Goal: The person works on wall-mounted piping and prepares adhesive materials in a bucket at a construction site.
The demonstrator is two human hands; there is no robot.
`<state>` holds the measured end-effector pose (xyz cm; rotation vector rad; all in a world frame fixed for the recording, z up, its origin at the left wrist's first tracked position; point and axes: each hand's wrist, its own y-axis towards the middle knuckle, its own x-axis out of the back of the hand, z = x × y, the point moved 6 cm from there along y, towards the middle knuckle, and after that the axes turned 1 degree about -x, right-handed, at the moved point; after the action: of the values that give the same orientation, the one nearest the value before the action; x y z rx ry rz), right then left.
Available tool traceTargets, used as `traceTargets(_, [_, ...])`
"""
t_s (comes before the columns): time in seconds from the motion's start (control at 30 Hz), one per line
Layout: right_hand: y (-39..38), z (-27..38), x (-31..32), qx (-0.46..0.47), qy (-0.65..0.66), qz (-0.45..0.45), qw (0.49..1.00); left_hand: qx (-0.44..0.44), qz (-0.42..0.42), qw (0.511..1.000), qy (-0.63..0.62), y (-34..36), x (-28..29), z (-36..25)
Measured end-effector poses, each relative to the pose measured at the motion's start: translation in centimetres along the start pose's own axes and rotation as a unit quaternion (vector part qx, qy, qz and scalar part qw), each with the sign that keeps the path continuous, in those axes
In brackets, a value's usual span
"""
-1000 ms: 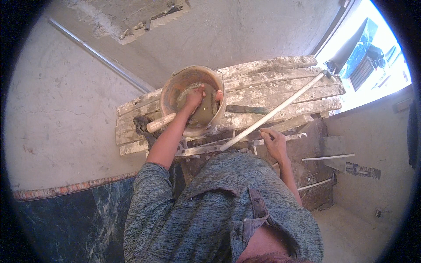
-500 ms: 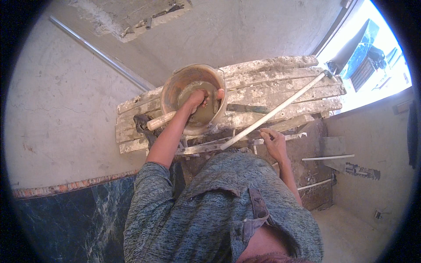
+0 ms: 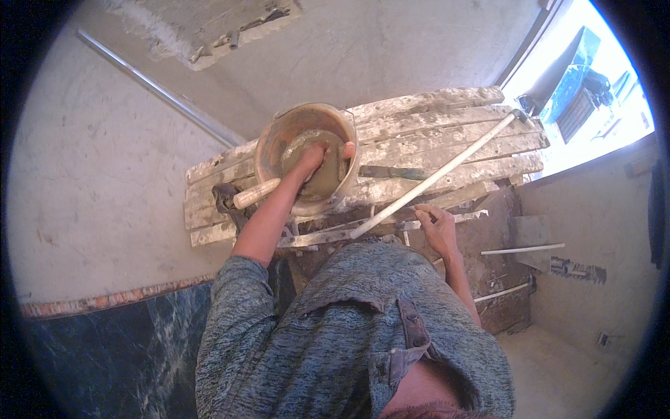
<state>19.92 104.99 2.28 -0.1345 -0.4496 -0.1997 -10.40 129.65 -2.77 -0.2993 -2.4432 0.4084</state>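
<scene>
My left hand [image 3: 310, 158] reaches into a weathered bucket [image 3: 269, 146] of wet grey mix [image 3: 319, 185], its fingertips hidden in it. Beside it inside the bucket sits an orange-red piece [image 3: 348, 149]. A pale wooden handle [image 3: 252, 194] crosses outside the bucket's near left, partly behind my forearm. My right hand [image 3: 436, 229] is right of the bucket, below the long white pipe [image 3: 433, 176], fingers curled at the near edge of the plank platform [image 3: 474, 129]; what they hold, if anything, is unclear. A flat dark-green strip [image 3: 391, 172] lies between bucket and pipe.
Plastered walls [image 3: 98, 181] enclose the platform. A metal bar [image 3: 153, 87] runs along the left wall, above dark marble panelling [image 3: 118, 356]. At upper right is a bright opening [image 3: 593, 91] with panels outside. Shorter white pipes [image 3: 520, 249] stick out at lower right.
My left hand has shifted slightly inside the bucket, its fingers now less visible in the grey mix than half a second ago. My right hand stays where it was.
</scene>
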Motion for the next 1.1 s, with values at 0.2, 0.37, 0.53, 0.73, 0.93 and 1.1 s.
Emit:
traceTargets(0.2, [0.0, 0.0, 0.2, -0.001, -0.003, -0.003, 1.000, 0.006, -0.037, 0.999, -0.006, 0.6, 0.1, 1.3])
traceTargets(0.37, [0.2, -0.8, -0.2, -0.024, -0.014, 0.013, 1.000, 0.028, 0.010, 0.998, -0.050, -0.7, 0.0, 0.2])
traceTargets(0.53, [0.2, -0.4, -0.3, 0.000, -0.020, -0.002, 1.000, -0.054, -0.041, 0.997, 0.037, -1.6, 0.8, -1.5])
traceTargets(0.73, [0.0, 0.2, -0.2, -0.012, -0.019, -0.001, 1.000, -0.075, -0.063, 0.987, 0.128, -2.1, 0.8, -2.4])
traceTargets(0.93, [0.0, -0.6, -0.1, -0.023, -0.009, -0.001, 1.000, -0.034, -0.017, 0.989, 0.144, -2.8, 0.5, -3.1])
traceTargets(1.1, [-0.1, -0.5, -0.5, 0.024, -0.018, -0.017, 0.999, -0.052, -0.036, 0.979, 0.191, -2.3, 0.3, -1.8])
